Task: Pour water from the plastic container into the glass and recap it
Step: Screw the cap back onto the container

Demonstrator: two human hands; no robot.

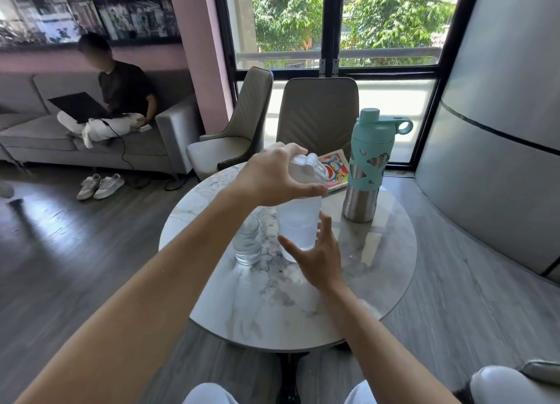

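A translucent plastic container [298,221] with water stands upright near the middle of the round marble table [272,306]. Its white lid [306,168] sits on top, and my left hand [272,173] grips that lid from above. My right hand [318,258] is at the container's lower right side with fingers spread, touching or nearly touching the wall; I cannot tell which. A short clear glass [248,241] holding water stands just left of the container.
A tall steel bottle with a teal sleeve and cap [366,167] stands at the back right of the table. A colourful booklet [336,170] lies behind the container. Two padded chairs [315,112] stand beyond the table. A person sits on the sofa [91,142] at far left.
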